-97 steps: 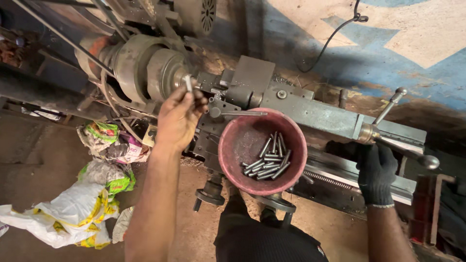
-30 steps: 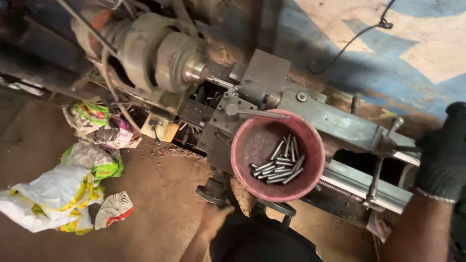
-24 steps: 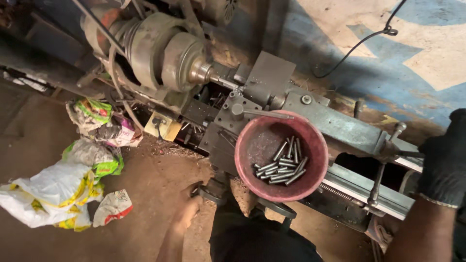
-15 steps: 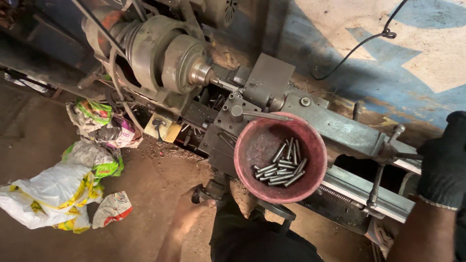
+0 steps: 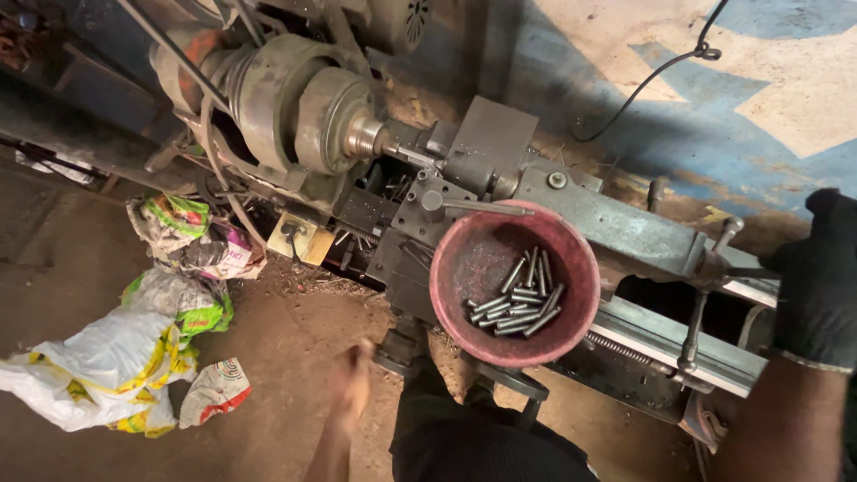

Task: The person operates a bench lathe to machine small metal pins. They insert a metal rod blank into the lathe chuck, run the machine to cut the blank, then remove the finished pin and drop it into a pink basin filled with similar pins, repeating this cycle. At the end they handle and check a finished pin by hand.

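Gloved right hand [image 5: 817, 281] gripped the tailstock handwheel [image 5: 714, 268]; left hand [image 5: 353, 384] hung blurred, grip indeterminate; rods [image 5: 518, 303] sat unmachined in bowl [image 5: 446, 268].

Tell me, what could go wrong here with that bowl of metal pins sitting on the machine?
The red bowl rests on the lathe carriage rather than a flat bench; a knock could tip the metal pins onto the dirt floor. The gloved right hand is at the handwheel spokes, where a glove might snag. The left hand is blurred, low beside the machine.
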A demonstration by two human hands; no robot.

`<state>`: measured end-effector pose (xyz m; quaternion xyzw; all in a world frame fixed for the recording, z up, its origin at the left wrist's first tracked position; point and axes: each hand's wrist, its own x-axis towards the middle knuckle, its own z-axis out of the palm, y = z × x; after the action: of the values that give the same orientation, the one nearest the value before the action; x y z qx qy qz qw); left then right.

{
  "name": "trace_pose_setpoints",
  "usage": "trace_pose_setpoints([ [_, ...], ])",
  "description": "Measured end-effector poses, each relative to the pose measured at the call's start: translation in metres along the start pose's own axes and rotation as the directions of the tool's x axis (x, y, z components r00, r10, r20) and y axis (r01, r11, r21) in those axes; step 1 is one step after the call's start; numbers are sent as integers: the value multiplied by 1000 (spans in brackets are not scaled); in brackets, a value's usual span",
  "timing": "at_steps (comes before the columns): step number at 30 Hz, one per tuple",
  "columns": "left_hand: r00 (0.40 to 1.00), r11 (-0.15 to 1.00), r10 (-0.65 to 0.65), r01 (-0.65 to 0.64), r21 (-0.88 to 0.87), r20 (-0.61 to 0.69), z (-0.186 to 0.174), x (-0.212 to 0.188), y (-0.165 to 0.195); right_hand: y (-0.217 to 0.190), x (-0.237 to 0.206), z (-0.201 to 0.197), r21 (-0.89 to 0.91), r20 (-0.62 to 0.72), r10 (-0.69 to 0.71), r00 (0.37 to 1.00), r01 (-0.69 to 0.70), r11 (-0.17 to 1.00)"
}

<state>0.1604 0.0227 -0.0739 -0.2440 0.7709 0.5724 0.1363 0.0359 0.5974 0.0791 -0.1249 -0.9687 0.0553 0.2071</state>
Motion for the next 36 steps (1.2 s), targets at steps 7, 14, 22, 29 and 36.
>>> trace_pose_setpoints([
  [7, 913, 911, -111, -64, -407, -393, 29, -4, -24, -17, 1, -16, 62, -1, 23, 1000, -22, 998],
  [14, 818, 957, 289, -252, 142, -497, -3, 14, 9, -67, -92, -72, 204, -262, -287, 921, 344, 916],
  [22, 382, 418, 907, -775, 474, -174, 8, -33, 157, -30, -122, -44, 545, 319, 258, 912, -399, 737],
  [29, 115, -233, 550, -930, 284, 827, 93, 14, 276, -46, -101, 4, 761, 590, 146, 794, -607, 229],
  [36, -104, -433, 364, -899, 70, 926, 130, 57, 269, -22, -134, 35, 819, 438, 143, 888, -460, 345],
])
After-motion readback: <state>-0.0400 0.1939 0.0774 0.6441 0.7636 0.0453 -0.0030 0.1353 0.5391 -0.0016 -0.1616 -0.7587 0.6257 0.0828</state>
